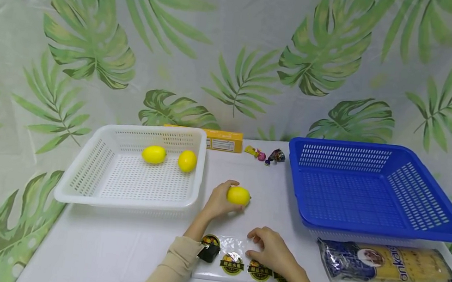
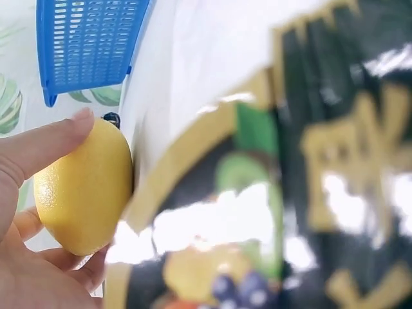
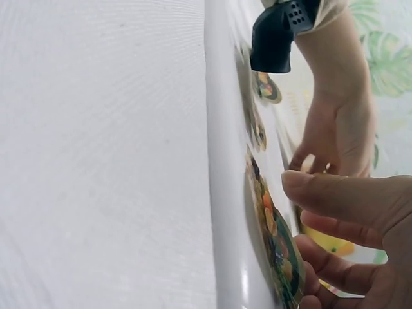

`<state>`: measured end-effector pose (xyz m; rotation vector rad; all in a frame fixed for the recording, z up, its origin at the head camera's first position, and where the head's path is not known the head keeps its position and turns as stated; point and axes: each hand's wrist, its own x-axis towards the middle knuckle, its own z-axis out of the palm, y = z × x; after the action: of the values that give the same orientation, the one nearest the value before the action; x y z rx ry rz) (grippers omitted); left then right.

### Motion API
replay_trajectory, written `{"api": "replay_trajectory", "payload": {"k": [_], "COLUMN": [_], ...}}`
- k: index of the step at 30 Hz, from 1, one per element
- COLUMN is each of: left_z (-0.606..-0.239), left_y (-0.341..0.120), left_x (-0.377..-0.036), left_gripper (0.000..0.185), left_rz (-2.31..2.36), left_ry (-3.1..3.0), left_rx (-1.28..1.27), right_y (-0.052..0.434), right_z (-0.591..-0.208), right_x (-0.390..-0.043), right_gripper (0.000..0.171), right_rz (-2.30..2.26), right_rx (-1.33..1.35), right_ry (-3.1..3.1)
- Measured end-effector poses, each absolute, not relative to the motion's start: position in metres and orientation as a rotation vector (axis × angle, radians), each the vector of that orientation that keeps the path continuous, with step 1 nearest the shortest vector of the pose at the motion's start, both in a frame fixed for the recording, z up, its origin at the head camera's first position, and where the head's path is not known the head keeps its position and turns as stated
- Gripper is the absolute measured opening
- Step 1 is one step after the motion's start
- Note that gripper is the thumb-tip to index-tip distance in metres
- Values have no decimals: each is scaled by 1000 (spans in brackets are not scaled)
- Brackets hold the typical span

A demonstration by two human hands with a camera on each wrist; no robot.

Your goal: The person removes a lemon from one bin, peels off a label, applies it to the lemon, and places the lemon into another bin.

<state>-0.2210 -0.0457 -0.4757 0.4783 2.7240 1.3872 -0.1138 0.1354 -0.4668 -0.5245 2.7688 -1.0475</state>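
Here, from the head camera, the left hand [image 1: 219, 201] curls round a lemon [image 1: 239, 195] just right of the white basket [image 1: 79, 175], where two more lemons [image 1: 154, 154] already lie. The right hand [image 1: 272, 251] presses bent fingertips on a clear bag [image 1: 233, 263], in front of that basket's right corner. A loose grip could let the round fruit roll toward the blue basket [image 1: 429, 229].

The left wrist view shows thumb and fingers cupping the lemon [image 2: 84, 187], the bag's blurred label close by.

In the right wrist view the fingers [image 3: 347, 199] sit on the bag [image 3: 270, 238]; the slick film might slide underneath them.
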Motion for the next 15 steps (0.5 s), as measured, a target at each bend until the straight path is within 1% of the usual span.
{"api": "replay_trajectory", "payload": {"k": [15], "left_z": [-477], "left_y": [-49], "left_x": [-221], "left_gripper": [70], "left_rz": [1385], "left_ry": [2693], "left_rx": [505], "right_y": [132], "right_z": [-472], "right_x": [-111], "right_gripper": [31], "right_rz": [-996], "right_rx": [-512], "right_ry": [2807]}}
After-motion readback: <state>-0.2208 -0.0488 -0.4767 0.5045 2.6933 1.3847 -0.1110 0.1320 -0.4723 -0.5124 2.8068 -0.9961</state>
